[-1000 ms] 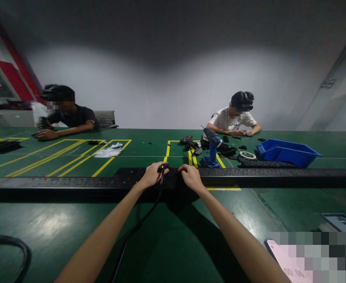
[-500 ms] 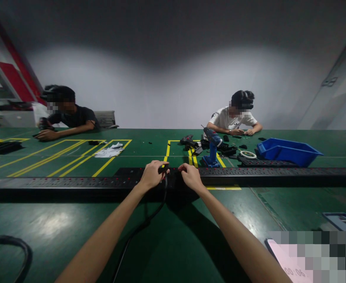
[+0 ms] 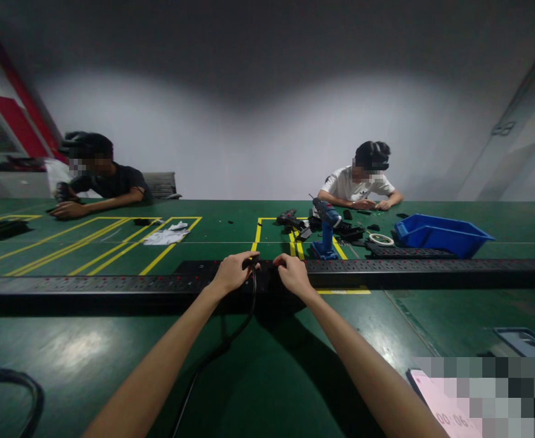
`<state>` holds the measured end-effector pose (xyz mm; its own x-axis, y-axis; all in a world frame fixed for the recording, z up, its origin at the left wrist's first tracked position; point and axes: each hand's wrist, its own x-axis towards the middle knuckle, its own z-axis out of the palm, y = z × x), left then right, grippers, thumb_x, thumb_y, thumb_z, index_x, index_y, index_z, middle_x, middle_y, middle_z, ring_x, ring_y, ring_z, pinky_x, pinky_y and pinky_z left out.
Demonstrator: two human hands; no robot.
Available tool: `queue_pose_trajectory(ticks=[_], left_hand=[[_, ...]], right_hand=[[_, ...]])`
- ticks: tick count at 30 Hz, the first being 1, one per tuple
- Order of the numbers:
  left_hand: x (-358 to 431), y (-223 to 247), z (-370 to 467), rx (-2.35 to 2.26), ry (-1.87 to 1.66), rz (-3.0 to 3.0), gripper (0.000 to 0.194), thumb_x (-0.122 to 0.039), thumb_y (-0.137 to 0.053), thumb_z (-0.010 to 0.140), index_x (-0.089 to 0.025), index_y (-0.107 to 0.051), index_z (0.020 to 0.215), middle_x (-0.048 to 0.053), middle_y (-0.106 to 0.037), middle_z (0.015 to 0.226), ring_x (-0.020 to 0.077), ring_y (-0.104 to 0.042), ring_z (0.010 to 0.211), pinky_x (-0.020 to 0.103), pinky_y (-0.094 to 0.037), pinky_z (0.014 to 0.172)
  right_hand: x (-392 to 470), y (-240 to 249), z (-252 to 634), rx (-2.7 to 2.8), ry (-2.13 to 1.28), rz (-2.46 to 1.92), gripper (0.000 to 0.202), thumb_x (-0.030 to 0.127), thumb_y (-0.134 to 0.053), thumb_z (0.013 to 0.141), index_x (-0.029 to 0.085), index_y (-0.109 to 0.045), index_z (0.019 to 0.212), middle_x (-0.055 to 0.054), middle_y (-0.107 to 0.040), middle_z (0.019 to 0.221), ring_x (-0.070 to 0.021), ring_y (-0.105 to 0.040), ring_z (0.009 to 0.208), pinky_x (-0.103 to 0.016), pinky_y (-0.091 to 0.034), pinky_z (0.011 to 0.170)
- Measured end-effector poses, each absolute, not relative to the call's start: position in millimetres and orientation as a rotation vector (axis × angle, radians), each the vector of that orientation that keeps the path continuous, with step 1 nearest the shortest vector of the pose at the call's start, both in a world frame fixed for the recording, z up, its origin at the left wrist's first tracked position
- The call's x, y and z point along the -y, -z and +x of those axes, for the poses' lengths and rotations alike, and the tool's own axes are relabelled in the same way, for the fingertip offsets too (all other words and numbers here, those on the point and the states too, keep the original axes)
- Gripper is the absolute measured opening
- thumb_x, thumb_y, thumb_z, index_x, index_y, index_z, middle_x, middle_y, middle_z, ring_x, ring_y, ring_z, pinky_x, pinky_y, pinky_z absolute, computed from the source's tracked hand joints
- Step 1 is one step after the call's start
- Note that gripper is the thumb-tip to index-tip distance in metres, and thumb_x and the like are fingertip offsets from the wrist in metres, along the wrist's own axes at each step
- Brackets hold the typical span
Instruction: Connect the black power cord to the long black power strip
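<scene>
My left hand point(image 3: 234, 272) is closed round a black plug point(image 3: 250, 261) above the middle of a long black power strip point(image 3: 126, 285). From the plug a black cable point(image 3: 253, 298) drops over the strip's near side and runs towards me. To the right, my right hand point(image 3: 292, 274) rests at the strip with thumb and fingers pinched together. Whatever is between those fingertips, if anything, is too small to see. Rows of sockets and small red dots line the strip's top, and both hands partly hide its middle.
Beyond the strip stand a blue cordless drill point(image 3: 326, 228), a second drill point(image 3: 288, 217), a tape roll point(image 3: 381, 239) and a blue bin point(image 3: 445, 234). White papers point(image 3: 166, 234) lie left. A phone point(image 3: 436, 395) lies near right. Two people sit across the green table point(image 3: 89, 377).
The view has shifted slightly, so most things sit a little further left. Both hands keep nearly the same place and grip.
</scene>
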<state>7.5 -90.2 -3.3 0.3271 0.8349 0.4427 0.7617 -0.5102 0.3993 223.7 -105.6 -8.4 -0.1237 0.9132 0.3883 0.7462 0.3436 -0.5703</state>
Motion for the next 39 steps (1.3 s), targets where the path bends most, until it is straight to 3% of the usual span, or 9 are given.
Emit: queue_pose_trajectory(ticks=[6,12,17,26,31,34,39], left_hand=[[89.7,5.2,5.4,-1.447,-0.943,2.464,0.044,-0.049,-0.055,0.086,-0.030,-0.063,0.124,0.005,-0.067,0.120,0.0277,-0.064,0.107,0.038,-0.050,0.090],[93.2,4.2,8.6,-1.383,-0.905,2.500,0.039,-0.039,-0.053,0.087,-0.033,-0.061,0.125,0.001,-0.065,0.124,0.0254,-0.062,0.111,0.037,-0.047,0.095],[94.9,4.0,8.7,-1.528,-0.912,2.477,0.043,-0.048,-0.055,0.085,-0.030,-0.063,0.123,0.007,-0.068,0.116,0.0286,-0.064,0.106,0.039,-0.048,0.092],[95.4,-1.9,9.8,-1.553,-0.803,2.477,0.043,-0.039,-0.053,0.085,-0.027,-0.060,0.126,0.006,-0.067,0.120,0.0254,-0.063,0.108,0.034,-0.046,0.096],[88.9,-19.9,5.0,-1.462,-0.615,2.472,0.046,-0.028,-0.052,0.081,-0.026,-0.061,0.126,0.003,-0.065,0.125,0.0222,-0.060,0.114,0.031,-0.042,0.101],[72.2,-36.2,5.2,-1.362,-0.454,2.454,0.047,-0.016,-0.043,0.077,-0.023,-0.067,0.117,0.002,-0.066,0.123,0.0188,-0.060,0.112,0.027,-0.043,0.099],[36.7,-47.9,34.5,-1.594,-0.358,2.383,0.035,-0.025,-0.042,0.083,-0.021,-0.075,0.092,0.007,-0.072,0.106,0.0216,-0.064,0.101,0.030,-0.046,0.091]], right_hand=[[105.1,10.2,223.7,1.919,-0.298,-1.445,0.027,0.012,-0.049,0.078,0.026,-0.070,0.089,0.000,-0.072,0.095,-0.0186,-0.062,0.090,-0.027,-0.041,0.078],[105.2,10.7,223.4,1.916,-0.294,-1.455,0.026,0.013,-0.049,0.078,0.026,-0.069,0.089,0.000,-0.071,0.094,-0.0181,-0.062,0.090,-0.027,-0.041,0.079],[106.3,8.7,222.3,1.926,-0.275,-1.437,0.025,0.013,-0.048,0.079,0.025,-0.068,0.088,-0.001,-0.070,0.093,-0.0187,-0.061,0.088,-0.028,-0.041,0.078],[137.9,-8.3,203.4,2.223,-0.044,-1.007,0.039,0.022,-0.061,0.083,0.023,-0.056,0.121,-0.007,-0.060,0.119,-0.0211,-0.053,0.107,-0.034,-0.038,0.091],[141.4,-7.1,197.9,2.278,0.048,-1.030,0.038,0.027,-0.064,0.084,0.024,-0.057,0.121,-0.007,-0.061,0.119,-0.0220,-0.054,0.106,-0.035,-0.040,0.088],[140.6,-3.5,195.7,2.229,0.022,-1.074,0.033,0.033,-0.060,0.088,0.024,-0.059,0.119,-0.007,-0.061,0.118,-0.0215,-0.055,0.104,-0.034,-0.042,0.088],[144.7,-0.4,193.7,2.206,-0.017,-1.068,0.033,0.033,-0.054,0.092,0.023,-0.058,0.123,-0.008,-0.060,0.119,-0.0213,-0.056,0.106,-0.034,-0.043,0.091]])
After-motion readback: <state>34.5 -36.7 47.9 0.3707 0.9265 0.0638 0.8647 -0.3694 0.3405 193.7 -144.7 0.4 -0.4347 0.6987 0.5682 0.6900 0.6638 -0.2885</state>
